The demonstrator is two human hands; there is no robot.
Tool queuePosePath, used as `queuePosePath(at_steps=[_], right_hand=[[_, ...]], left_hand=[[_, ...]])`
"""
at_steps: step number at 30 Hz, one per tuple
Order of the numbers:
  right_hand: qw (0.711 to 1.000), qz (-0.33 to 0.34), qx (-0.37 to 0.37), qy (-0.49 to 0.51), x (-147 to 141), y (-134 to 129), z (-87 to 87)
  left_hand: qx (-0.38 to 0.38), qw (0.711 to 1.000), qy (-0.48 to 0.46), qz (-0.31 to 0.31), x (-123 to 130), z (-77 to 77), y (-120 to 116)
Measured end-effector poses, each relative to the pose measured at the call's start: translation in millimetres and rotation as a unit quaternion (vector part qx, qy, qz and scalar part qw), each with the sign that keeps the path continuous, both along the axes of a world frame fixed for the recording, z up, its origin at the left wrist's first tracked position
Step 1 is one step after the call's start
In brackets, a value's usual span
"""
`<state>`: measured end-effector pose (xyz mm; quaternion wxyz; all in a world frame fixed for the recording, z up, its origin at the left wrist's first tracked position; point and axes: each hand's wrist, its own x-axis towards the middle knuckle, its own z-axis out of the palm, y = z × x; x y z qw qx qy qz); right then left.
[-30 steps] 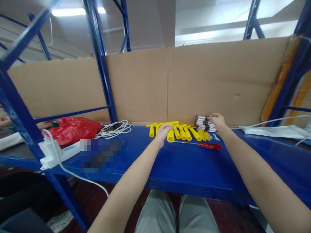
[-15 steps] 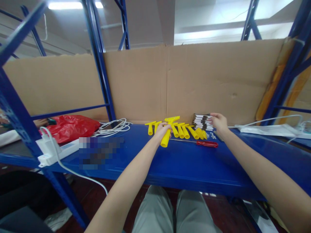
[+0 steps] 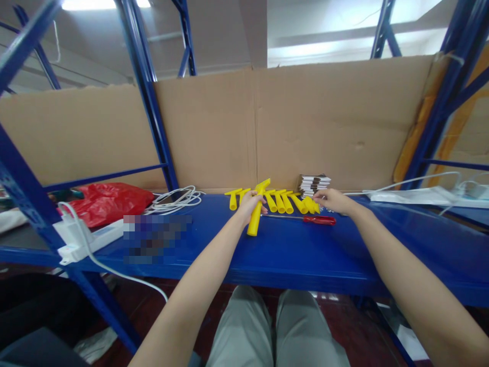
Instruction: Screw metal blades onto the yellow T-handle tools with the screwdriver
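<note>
My left hand is closed around a yellow T-shaped plastic handle, its hollow round end pointing down toward me and its crosspiece tilted at the far end. My right hand has its fingertips pinched together just in front of a stack of small white packets with dark bands. Whether anything small sits in that pinch is hidden. Close by those fingers lie small yellow plastic pieces and tiny metal bits. More yellow T-shaped handles stand in a row on both sides of my left hand.
A red-handled screwdriver lies across the blue shelf. On the left are a white power strip, a red plastic bag and coiled white cable. Cardboard walls the back; blue uprights stand either side.
My right hand has come away from the packet stack, toward me and the small yellow pieces. The handle in my left hand has turned a little. The whole view has shifted slightly.
</note>
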<state>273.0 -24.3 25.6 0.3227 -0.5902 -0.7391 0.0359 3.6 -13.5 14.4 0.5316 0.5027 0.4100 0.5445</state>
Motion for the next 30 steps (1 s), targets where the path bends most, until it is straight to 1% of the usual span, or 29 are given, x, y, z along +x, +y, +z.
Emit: queuePosePath(at_steps=[2, 6, 12, 16, 18, 24, 27, 30], right_hand=[[1.0, 0.008, -0.022, -0.008, 2, -4, 0.3], [0.998, 0.033, -0.058, -0.002, 4, -8, -1.5], [0.983, 0.096, -0.155, -0.021, 3, -6, -8.7], [0.975, 0.1, -0.193, -0.053, -1, -4, -15.4], [0.97, 0.1, -0.206, -0.075, -4, -3, -17.4], [0.967, 0.102, -0.184, -0.145, -9, -2, -18.7], [0.971, 0.11, -0.16, -0.139, -2, -2, -18.1], [0.979, 0.106, -0.132, -0.111, 7, -3, -14.6]], left_hand=[[0.006, 1.0, 0.013, 0.003, 0, -0.7, 1], [0.005, 0.999, 0.041, -0.01, -2, -1.7, 2], [0.004, 0.995, 0.092, -0.026, -5, -4.8, 4], [0.01, 0.994, 0.107, -0.018, -6, -6.5, 7], [0.011, 0.991, 0.136, -0.011, -7, -5.8, 7], [0.02, 0.967, 0.254, 0.009, -7, -1.4, 2], [0.019, 0.957, 0.289, 0.025, -8, -0.8, 1], [0.016, 0.953, 0.3, 0.029, -9, -0.9, 2]])
